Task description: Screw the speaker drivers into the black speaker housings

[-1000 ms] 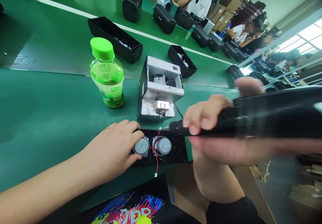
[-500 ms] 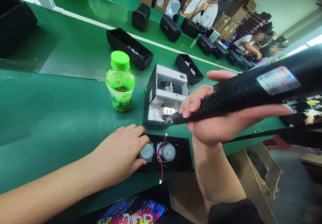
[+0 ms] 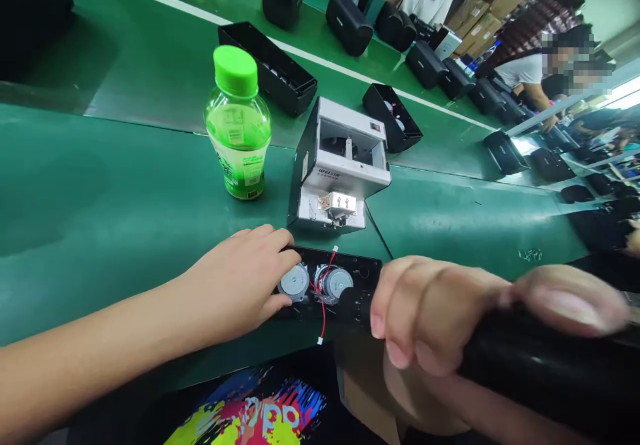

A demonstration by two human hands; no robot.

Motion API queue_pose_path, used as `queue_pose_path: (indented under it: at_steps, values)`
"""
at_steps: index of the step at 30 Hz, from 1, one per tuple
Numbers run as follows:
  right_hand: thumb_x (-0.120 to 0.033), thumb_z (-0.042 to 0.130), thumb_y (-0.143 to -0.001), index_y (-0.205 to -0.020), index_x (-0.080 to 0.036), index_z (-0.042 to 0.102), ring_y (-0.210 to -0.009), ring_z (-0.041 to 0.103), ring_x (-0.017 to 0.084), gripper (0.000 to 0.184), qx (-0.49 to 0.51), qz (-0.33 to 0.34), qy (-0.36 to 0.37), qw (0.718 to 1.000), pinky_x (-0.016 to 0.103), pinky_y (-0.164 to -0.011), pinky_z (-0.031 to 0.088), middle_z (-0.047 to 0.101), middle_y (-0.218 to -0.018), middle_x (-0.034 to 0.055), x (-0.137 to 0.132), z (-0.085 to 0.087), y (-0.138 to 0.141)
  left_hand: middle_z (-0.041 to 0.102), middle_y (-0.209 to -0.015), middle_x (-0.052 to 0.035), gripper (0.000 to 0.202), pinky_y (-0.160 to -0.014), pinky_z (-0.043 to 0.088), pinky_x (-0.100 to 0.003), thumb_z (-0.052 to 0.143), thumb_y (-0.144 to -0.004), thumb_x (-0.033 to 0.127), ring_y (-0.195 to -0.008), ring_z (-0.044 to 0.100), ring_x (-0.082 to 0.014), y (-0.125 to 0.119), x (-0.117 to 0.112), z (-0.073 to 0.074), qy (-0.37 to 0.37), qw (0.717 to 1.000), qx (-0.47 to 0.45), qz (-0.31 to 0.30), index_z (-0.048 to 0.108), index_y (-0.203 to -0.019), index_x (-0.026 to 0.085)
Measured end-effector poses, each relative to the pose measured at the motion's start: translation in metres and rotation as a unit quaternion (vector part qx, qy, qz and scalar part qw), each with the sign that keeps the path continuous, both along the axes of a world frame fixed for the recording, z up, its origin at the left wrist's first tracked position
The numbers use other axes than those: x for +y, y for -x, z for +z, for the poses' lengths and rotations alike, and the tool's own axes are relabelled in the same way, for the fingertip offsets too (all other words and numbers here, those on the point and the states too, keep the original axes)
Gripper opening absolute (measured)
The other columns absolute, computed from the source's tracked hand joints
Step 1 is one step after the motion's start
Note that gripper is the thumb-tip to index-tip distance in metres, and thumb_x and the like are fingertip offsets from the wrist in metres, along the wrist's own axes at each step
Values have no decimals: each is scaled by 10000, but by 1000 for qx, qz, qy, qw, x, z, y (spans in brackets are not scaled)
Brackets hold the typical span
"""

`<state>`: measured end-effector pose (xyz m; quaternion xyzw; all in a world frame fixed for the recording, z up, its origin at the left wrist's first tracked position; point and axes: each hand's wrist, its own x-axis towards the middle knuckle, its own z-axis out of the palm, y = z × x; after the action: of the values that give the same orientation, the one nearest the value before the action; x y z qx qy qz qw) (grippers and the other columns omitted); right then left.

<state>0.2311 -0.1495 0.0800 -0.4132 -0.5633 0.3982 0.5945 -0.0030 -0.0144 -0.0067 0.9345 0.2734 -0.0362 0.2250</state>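
Note:
A flat black speaker panel [image 3: 363,275] lies at the near edge of the green bench, with two round silver speaker drivers [image 3: 314,281] and red wires on it. My left hand [image 3: 239,283] rests on the panel's left end, fingers curled over its edge beside the left driver. My right hand [image 3: 450,315] is wrapped round a thick black electric screwdriver [image 3: 545,365], whose tip points down over the panel's right part. Behind the panel stands a grey screw feeder box [image 3: 343,168].
A green-capped bottle [image 3: 238,125] stands left of the feeder. Open black speaker shells [image 3: 270,68] and finished black speakers [image 3: 350,21] sit along the conveyor behind. Other people work at the far right. A cardboard box sits below the bench edge.
My right hand has brought the screwdriver down from the feeder box to the right part of the panel. My left hand has stayed on the panel's left end.

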Motion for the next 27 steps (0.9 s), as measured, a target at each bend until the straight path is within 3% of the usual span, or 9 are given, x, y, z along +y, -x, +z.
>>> queue_pose_path:
  at_steps: [3, 8, 14, 19, 27]
  values:
    - [-520, 631, -1331, -1416, -430, 940, -479, 712, 204, 333, 7, -16, -48, 999, 402, -570, 699, 714, -642, -62, 7, -18, 16, 846, -1562, -138, 437, -1219, 697, -667, 1052, -967, 294, -1409, 813, -444, -1, -1, 0, -3, 1000, 11, 2, 919, -1381, 255]
    - [-636, 661, -1299, -1397, -405, 931, -512, 708, 217, 369, 31, -45, -29, 998, 411, -555, 696, 724, -694, -42, 8, -34, 22, 848, -1535, -136, 371, -1174, 711, -643, 1050, -954, 295, -1353, 824, -433, 0, -1, -1, -9, 1000, 0, -4, 920, -1300, 258]
    - [-533, 660, -1321, -1413, -414, 941, -560, 732, 207, 318, 21, -14, -14, 1000, 407, -613, 722, 748, -712, -43, 8, -32, 20, 855, -1485, -127, 363, -1132, 719, -633, 1074, -940, 326, -1318, 831, -430, 1, 0, 1, -13, 1000, -1, -10, 917, -1258, 252]
    - [-545, 667, -1320, -1382, -417, 960, -516, 713, 184, 326, 24, -23, -20, 999, 368, -599, 699, 736, -676, -59, 13, -31, 23, 845, -1514, -123, 362, -1169, 710, -644, 1056, -981, 342, -1376, 816, -429, -1, 0, 6, -5, 1000, 26, -13, 906, -1300, 261]
    - [-507, 686, -1310, -1396, -413, 942, -541, 733, 180, 286, 31, -24, -19, 999, 380, -612, 703, 753, -722, -59, 9, -38, 23, 840, -1447, -118, 370, -1148, 697, -636, 1047, -1000, 387, -1310, 807, -418, -2, 0, 6, -6, 999, 29, -18, 901, -1311, 251]
